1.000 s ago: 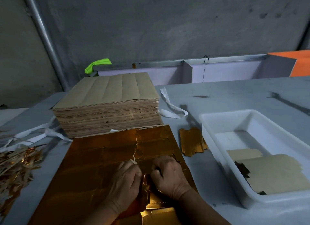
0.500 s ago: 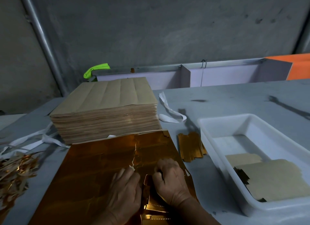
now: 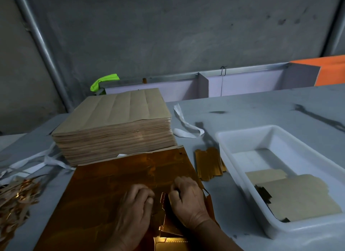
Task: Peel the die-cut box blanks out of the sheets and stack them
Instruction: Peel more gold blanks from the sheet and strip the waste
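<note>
Head view: left hand [image 3: 138,202] and right hand [image 3: 187,198] both grip the gold sheet [image 3: 112,187] lying on the counter [image 3: 242,110], one on each side of a die-cut seam.
A skewed or hard pull would likely rip the card across rather than along the cut. The white tub [image 3: 244,136], off to the right, holds a few peeled blanks [image 3: 298,196], brown side up.

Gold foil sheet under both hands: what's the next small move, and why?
Probably draw the right hand away from the left hand to widen the split: both grip the shiny gold foil sheet beside a die-cut edge only partly lifted.
</note>
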`<state>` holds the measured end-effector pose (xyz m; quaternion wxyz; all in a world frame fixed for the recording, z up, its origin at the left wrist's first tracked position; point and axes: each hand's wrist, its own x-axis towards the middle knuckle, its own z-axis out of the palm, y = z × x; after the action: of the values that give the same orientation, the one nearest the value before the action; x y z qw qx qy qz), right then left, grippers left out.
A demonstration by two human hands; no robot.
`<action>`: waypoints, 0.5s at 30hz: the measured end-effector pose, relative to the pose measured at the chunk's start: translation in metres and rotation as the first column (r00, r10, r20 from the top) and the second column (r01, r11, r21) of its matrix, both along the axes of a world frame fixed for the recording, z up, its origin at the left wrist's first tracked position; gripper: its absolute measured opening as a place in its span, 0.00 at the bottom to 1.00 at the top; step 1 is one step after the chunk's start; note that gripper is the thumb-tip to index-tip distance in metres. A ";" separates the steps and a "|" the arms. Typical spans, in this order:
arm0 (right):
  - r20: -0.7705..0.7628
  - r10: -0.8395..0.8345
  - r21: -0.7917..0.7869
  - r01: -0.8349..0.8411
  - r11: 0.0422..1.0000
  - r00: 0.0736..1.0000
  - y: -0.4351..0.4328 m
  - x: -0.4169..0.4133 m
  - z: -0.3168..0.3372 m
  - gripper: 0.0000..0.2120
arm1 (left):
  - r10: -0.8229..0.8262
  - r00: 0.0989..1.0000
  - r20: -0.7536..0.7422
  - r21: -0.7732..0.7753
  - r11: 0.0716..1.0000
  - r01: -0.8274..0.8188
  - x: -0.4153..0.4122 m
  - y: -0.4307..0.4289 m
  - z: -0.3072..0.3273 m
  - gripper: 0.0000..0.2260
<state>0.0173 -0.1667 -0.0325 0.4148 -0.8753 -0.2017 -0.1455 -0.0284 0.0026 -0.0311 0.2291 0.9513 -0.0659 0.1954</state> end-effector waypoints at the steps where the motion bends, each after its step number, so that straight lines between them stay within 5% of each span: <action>1: -0.009 0.001 -0.007 -0.001 1.000 1.000 0.000 0.000 0.000 0.12 | -0.008 1.000 -0.006 -0.054 0.999 0.007 0.000 0.000 0.004 0.08; 6: -0.022 0.022 -0.035 -0.023 0.999 1.000 -0.002 0.001 -0.002 0.12 | -0.177 0.954 -0.241 -0.276 0.955 0.107 0.005 -0.003 0.027 0.24; 11: -0.137 0.077 0.061 -0.069 0.996 0.988 -0.001 0.000 0.002 0.10 | -0.322 0.835 -0.446 -0.554 0.832 0.025 0.014 -0.018 0.032 0.12; 15: -0.258 0.133 0.160 -0.094 0.983 0.957 -0.005 -0.001 0.009 0.08 | -0.297 0.828 -0.475 -0.567 0.823 -0.030 0.014 -0.020 0.027 0.11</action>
<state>0.0161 -0.1718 -0.0232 0.5087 -0.8412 -0.1827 -0.0163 -0.0143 -0.0177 -0.0036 0.5159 0.8519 -0.0085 -0.0897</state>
